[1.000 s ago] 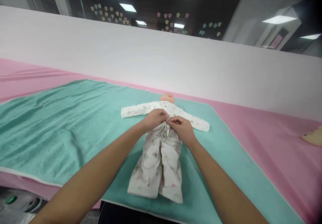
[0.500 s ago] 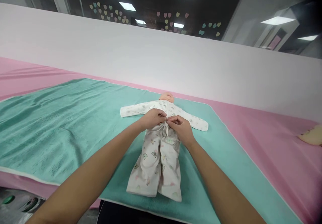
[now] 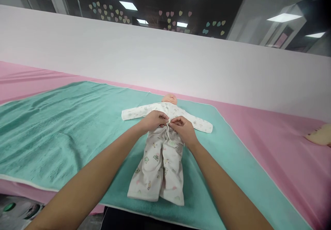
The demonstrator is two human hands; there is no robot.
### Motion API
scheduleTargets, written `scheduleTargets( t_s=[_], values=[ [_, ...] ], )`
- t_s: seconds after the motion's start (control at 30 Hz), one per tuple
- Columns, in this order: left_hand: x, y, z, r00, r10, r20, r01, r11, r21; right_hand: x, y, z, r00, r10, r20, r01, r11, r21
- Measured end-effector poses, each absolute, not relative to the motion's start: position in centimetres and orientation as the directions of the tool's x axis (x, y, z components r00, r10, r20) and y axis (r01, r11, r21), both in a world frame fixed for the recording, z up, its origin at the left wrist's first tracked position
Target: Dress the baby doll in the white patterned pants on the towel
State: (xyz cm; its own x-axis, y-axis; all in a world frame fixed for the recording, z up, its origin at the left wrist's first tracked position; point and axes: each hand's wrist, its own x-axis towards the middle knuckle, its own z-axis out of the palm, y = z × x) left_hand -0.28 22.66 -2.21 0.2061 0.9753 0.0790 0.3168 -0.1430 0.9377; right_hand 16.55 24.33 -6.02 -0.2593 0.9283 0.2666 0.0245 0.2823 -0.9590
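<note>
A baby doll lies on its back, head away from me, dressed in a white printed long-sleeved top and matching trousers. At the middle of its front, my left hand pinches the front edge of the top. My right hand pinches the same front opening from the other side, its fingertips almost meeting the left ones. Whatever fastener may sit between the fingertips is too small to make out. The sleeves stretch out to both sides, and the trouser legs point toward me.
Under the doll is a teal towel spread over a pink sheet. Behind stands a low white wall with dark glass above it. A hand or foot-like skin-coloured part lies at the far right. Clear containers stand below left.
Both hands stay pinched at the front of the top, with only small finger movements. The whole view has shifted slightly. The front edges look a little straighter below the fingers.
</note>
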Motion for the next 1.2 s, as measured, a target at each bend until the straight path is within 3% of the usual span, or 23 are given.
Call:
scheduleTargets(
  t_s=[0.27, 0.33, 0.4, 0.47, 0.57, 0.63, 0.7, 0.8, 0.87, 1.0, 1.1, 1.2],
  values=[
    [-0.1, 22.7, -2.4, 0.245, 0.962, 0.123, 0.458, -0.227, 0.860, 16.1, 24.7, -6.2, -0.232, 0.931, 0.282, 0.029, 0.296, -0.955],
    [0.3, 22.9, -2.8, 0.190, 0.960, 0.207, 0.560, -0.279, 0.780, 15.8, 24.8, -6.4, -0.215, 0.930, 0.299, 0.036, 0.314, -0.949],
    [0.4, 23.2, -3.5, 0.129, 0.913, 0.387, 0.707, -0.358, 0.610, 16.0, 25.1, -6.7, -0.172, 0.913, 0.369, 0.093, 0.388, -0.917],
    [-0.3, 23.7, -4.4, 0.121, 0.823, 0.556, 0.816, -0.401, 0.416, 17.3, 25.9, -7.4, -0.135, 0.851, 0.508, 0.235, 0.525, -0.818],
    [-3.9, 24.5, -6.3, 0.101, 0.802, 0.589, 0.910, -0.314, 0.271, 22.2, 27.9, -9.1, -0.191, 0.744, 0.641, 0.564, 0.617, -0.548],
    [-7.4, 24.9, -7.4, 0.015, 0.876, 0.482, 0.965, -0.139, 0.223, 26.9, 29.4, -10.4, -0.212, 0.812, 0.543, 0.732, 0.500, -0.462],
    [-10.9, 24.8, -8.1, -0.056, 0.927, 0.370, 0.985, -0.008, 0.170, 31.4, 30.5, -11.3, -0.135, 0.915, 0.381, 0.830, 0.314, -0.461],
    [-14.4, 24.3, -8.3, -0.198, 0.940, 0.278, 0.975, 0.159, 0.156, 35.8, 31.2, -11.4, 0.110, 0.958, 0.264, 0.884, 0.028, -0.466],
    [-15.2, 23.8, -8.0, -0.237, 0.944, 0.230, 0.964, 0.198, 0.177, 36.3, 31.2, -10.9, 0.209, 0.955, 0.212, 0.860, -0.076, -0.505],
    [-14.6, 23.2, -7.1, -0.196, 0.949, 0.246, 0.960, 0.135, 0.247, 34.4, 30.9, -10.3, 0.126, 0.980, 0.156, 0.776, 0.000, -0.631],
    [-14.3, 22.9, -6.7, -0.226, 0.916, 0.332, 0.933, 0.106, 0.344, 33.9, 31.3, -10.7, 0.053, 0.982, 0.182, 0.755, 0.080, -0.651],
    [-15.0, 23.2, -6.5, -0.260, 0.880, 0.397, 0.913, 0.090, 0.398, 34.9, 32.3, -11.0, 0.131, 0.960, 0.249, 0.747, 0.070, -0.661]
  ],
)
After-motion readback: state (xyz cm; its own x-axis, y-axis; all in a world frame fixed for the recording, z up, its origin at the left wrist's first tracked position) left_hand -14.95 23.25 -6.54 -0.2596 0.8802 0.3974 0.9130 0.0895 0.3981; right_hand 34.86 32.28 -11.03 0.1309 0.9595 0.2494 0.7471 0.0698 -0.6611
